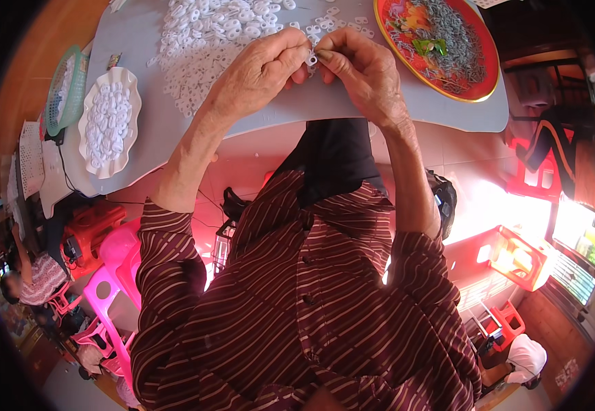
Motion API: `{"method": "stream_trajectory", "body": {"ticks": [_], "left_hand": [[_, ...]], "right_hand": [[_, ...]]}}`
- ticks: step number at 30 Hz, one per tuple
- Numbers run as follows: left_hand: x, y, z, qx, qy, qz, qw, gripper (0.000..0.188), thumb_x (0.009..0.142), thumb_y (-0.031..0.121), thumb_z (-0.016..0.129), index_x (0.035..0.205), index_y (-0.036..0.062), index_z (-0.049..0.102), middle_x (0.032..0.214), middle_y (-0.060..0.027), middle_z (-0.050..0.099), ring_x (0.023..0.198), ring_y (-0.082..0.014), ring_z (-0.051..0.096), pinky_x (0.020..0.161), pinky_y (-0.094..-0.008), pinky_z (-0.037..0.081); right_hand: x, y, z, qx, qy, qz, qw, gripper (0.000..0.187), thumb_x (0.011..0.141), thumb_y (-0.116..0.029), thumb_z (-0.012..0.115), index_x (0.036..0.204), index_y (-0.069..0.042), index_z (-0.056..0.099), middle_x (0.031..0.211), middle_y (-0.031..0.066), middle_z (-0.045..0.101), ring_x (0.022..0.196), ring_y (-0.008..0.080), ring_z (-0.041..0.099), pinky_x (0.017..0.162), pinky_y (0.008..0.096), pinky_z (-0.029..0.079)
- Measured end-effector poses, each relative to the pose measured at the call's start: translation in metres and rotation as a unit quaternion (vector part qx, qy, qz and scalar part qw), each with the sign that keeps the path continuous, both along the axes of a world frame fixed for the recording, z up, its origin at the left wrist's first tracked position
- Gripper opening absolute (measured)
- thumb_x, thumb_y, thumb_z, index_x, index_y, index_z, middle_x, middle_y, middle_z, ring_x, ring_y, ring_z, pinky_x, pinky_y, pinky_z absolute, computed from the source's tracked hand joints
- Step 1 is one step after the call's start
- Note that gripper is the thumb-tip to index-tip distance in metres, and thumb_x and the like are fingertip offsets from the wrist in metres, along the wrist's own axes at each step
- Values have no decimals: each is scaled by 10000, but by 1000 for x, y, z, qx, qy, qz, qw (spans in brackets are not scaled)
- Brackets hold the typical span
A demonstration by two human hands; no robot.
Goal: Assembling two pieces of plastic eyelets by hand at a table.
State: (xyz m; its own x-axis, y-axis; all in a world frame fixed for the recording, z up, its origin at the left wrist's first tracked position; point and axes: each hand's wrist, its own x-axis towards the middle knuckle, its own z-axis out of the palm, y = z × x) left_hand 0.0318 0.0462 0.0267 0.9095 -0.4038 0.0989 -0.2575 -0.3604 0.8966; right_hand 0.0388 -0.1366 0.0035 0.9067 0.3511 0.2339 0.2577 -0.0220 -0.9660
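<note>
Both hands meet over the near part of a grey table point(153, 130). Between their fingertips is a small white plastic piece with a round hole point(312, 60). My left hand point(263, 72) pinches it from one side, thumb and forefinger pressed together. From the other side my right hand point(359, 68) grips it, its thumb lying along the piece. Whether a smaller part is also in the fingers is hidden. Just beyond my left hand spreads a heap of white plastic pieces point(205, 31). Close to my right hand stands a round red tray point(384, 31) holding many small grey metal parts point(451, 38).
A white scalloped dish point(133, 113) of white pieces sits at the table's left, beside a green basket point(71, 89). Pink plastic chairs point(105, 291) and a red stool point(95, 226) stand on the left. An orange crate point(523, 260) is at right. Other people sit farther off.
</note>
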Motion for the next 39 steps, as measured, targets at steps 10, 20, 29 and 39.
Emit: {"method": "stream_trajectory", "body": {"ticks": [10, 20, 29, 39], "left_hand": [[-1, -1, 11, 38, -9, 18, 999, 160, 899, 165, 471, 852, 28, 540, 620, -49, 557, 557, -130, 484, 541, -284, 410], [-6, -3, 10, 18, -38, 19, 999, 137, 886, 127, 480, 830, 23, 549, 624, -51, 587, 562, -127, 523, 530, -276, 423], [-6, -6, 6, -20, -32, 8, 999, 142, 894, 122, 475, 870, 15, 564, 638, -43, 589, 588, -114, 544, 546, -261, 444], [-4, 0, 0, -55, -1, 9, 998, 166, 908, 144, 470, 860, 19, 568, 657, -34, 596, 607, -103, 539, 569, -251, 452]], "right_hand": [[0, 0, 0, -18, -9, -14, 1000, 106, 872, -90, 575, 896, 12, 593, 688, 24, 586, 598, 74, 527, 550, 224, 435], [-2, -1, 7, -48, -24, -18, 998, 178, 873, -178, 601, 843, -4, 615, 617, 14, 561, 558, 67, 504, 506, 231, 410], [-2, 0, 5, -48, -11, -24, 999, 211, 880, -217, 601, 826, -15, 625, 584, 7, 541, 546, 62, 500, 498, 229, 408], [0, 3, 0, 17, -15, -20, 1000, 191, 885, -196, 597, 887, -5, 615, 627, 4, 577, 558, 60, 507, 511, 220, 416]]}}
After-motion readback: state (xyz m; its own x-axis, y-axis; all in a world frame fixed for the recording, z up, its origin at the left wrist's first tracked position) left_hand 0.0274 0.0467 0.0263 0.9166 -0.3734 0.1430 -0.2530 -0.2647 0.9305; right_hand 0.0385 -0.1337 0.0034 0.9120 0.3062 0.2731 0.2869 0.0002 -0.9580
